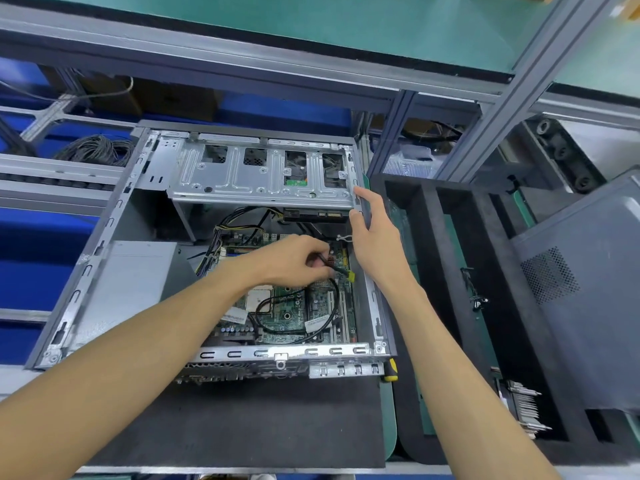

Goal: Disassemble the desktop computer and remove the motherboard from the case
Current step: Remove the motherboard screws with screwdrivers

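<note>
Case (86,271) lies open on black mat (242,417).

Motherboard (294,306) inside case (104,244); foam tray (450,271) right.

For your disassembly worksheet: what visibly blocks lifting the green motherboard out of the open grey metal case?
The silver drive cage overhangs the green motherboard's far end, and black cables cross it; the left hand pinches one.

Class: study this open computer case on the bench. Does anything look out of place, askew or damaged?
Nothing looks damaged. The drive cage is tilted up above the motherboard, with the right hand gripping the case edge beside it. The left hand pinches a black cable with a yellow connector. That fits disassembly.
</note>
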The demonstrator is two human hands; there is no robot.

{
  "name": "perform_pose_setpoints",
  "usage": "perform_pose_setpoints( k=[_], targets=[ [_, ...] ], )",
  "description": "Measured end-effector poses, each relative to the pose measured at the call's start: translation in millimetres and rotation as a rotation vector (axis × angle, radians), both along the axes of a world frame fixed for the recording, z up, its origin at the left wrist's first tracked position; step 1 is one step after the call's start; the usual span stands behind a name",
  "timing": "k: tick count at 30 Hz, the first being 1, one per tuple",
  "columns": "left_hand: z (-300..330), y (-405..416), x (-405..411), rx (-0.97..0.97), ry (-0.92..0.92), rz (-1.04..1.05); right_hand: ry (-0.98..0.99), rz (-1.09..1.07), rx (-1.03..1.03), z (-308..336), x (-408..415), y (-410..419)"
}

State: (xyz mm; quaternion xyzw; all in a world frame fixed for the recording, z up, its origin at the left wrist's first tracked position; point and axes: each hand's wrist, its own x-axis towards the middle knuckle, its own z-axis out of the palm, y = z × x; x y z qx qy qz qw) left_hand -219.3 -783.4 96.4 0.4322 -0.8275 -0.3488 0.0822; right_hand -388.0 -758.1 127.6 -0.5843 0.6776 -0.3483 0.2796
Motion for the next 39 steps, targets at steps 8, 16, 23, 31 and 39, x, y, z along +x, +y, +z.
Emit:
perform_pose_setpoints(
  k=[8,16,23,31,39],
  targets=[
    [11.6,15.8,1.1,0.295,-0.243,-0.069,-0.011,-0.002,-0.002,0.7,0.5,0.7],
    [49.9,-2.3,73.9,-0.044,-0.565,0.177,0.179,0.018,-0.057,5.0,2.5,2.9],
    [44.7,-17.7,118.2,0.123,-0.812,0.223,0.071,0.082,-0.347,41.2,40.2,-7.0],
    [26.9,-41.3,127.7,0.42,-0.359,0.468,-0.014,0.36,-0.249,32.3,95.4,-32.5],
    [14.2,-50.1,130.0,0.332,-0.504,0.399,-0.056,0.326,-0.239,18.5,85.9,-43.9]
  ],
)
